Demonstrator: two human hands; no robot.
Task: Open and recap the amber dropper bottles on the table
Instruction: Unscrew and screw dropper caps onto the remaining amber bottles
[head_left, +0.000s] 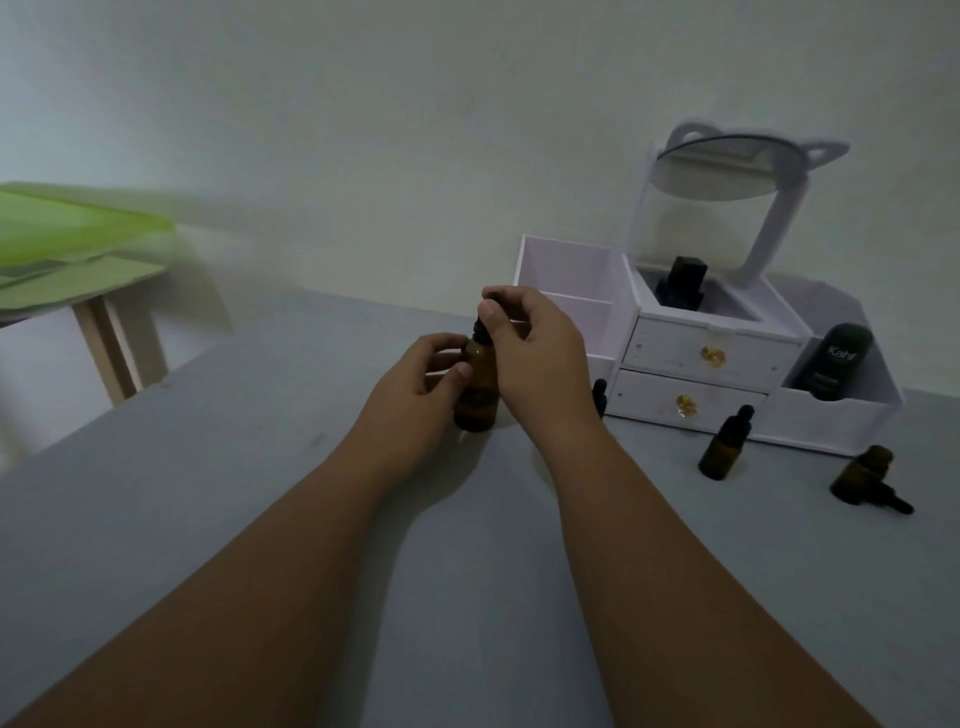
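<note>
An amber dropper bottle (478, 395) stands upright on the grey table (260, 493) in the middle of the view. My left hand (421, 379) grips its body from the left. My right hand (530, 348) pinches its black dropper cap (482, 332) from above. A second amber bottle (723, 447) stands capped to the right. A third amber bottle (862, 475) stands open at the far right, with its black dropper cap (891, 498) lying beside it. Another black dropper top (600, 395) peeks out behind my right wrist.
A white cosmetic organiser (701, 358) with two drawers, open side bins and a tilted mirror (737, 166) stands at the back right, holding a dark tube (831, 361) and a black bottle (683, 283). A green-topped stool (78, 249) stands to the left, beyond the table.
</note>
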